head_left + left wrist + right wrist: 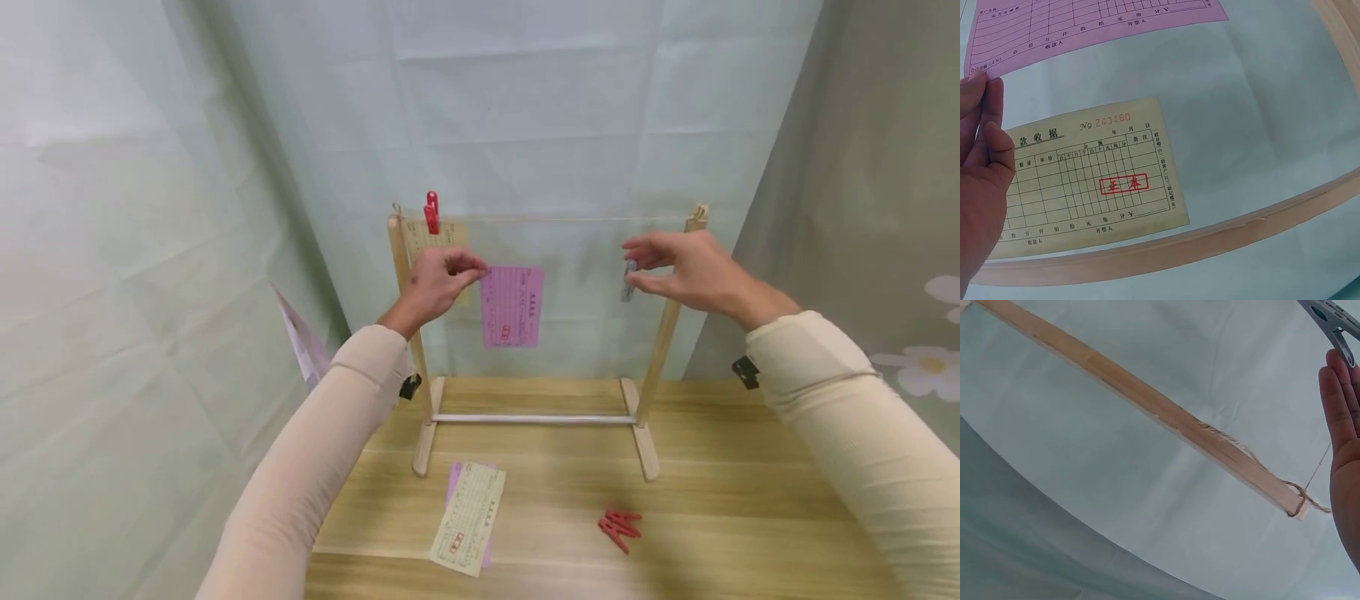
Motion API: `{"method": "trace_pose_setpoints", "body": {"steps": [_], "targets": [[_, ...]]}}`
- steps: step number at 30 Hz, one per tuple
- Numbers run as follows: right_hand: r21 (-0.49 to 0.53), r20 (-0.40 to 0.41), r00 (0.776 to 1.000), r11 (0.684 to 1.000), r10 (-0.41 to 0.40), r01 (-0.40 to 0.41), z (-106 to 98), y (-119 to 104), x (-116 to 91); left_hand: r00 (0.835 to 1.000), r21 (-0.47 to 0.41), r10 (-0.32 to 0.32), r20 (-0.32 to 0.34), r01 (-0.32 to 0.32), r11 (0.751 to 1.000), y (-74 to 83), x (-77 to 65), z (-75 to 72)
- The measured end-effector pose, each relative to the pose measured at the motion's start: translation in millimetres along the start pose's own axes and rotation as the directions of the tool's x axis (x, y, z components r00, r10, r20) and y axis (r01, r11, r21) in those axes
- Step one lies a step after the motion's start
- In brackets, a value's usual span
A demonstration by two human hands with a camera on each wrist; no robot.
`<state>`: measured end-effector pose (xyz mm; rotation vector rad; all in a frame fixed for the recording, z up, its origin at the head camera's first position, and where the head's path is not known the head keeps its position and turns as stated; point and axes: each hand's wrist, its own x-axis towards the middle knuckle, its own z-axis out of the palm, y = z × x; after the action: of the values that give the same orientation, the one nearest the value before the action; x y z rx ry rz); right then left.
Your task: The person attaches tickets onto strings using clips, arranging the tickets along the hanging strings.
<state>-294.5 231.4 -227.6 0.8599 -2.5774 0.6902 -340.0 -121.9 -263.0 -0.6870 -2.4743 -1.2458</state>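
My left hand (pixel 438 279) pinches a pink receipt slip (pixel 513 308) by its upper left corner, and the slip hangs just below the string (pixel 570 220). Behind that hand, a yellow receipt slip (pixel 1097 181) hangs from the string under a red clothespin (pixel 432 213); the hand covers part of it in the head view. To the right, my right hand (pixel 697 271) holds a grey clothespin (pixel 628 285) between thumb and fingers, below the string and near the right post. The right wrist view shows this clothespin (pixel 1336 328) at the fingertips, partly cut off.
The string is tied between two wooden posts (pixel 660 358) of a rack, joined low down by a white bar (pixel 532 419). On the wooden table (pixel 555 500) lie a yellow slip (pixel 468 518) over a pink one and some red clothespins (pixel 619 527). Curtains surround the table.
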Motion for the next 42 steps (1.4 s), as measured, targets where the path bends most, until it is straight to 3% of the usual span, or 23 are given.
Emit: {"method": "trace_pose_setpoints", "body": {"steps": [11, 25, 36, 42], "targets": [[-0.006, 0.005, 1.0, 1.0, -0.031, 0.031, -6.7, -7.8, 13.0, 1.0, 0.022, 0.009, -0.012, -0.009, 1.0, 2.7, 1.4, -3.0], [0.021, -0.004, 1.0, 1.0, 0.003, -0.003, -11.0, -17.3, 28.6, 0.999, 0.032, 0.036, -0.038, -0.034, 0.999, 3.5, 8.0, -7.3], [0.025, -0.037, 0.999, 0.999, -0.024, 0.025, -12.0, -26.4, 43.6, 0.999, -0.03, -0.001, -0.041, 0.0, 1.0, 5.2, 9.2, -12.8], [0.037, -0.021, 1.0, 0.999, -0.003, 0.004, -13.1, -34.7, 51.9, 0.998, -0.021, 0.019, -0.056, -0.021, 1.0, 8.0, 10.2, -12.9]]}}
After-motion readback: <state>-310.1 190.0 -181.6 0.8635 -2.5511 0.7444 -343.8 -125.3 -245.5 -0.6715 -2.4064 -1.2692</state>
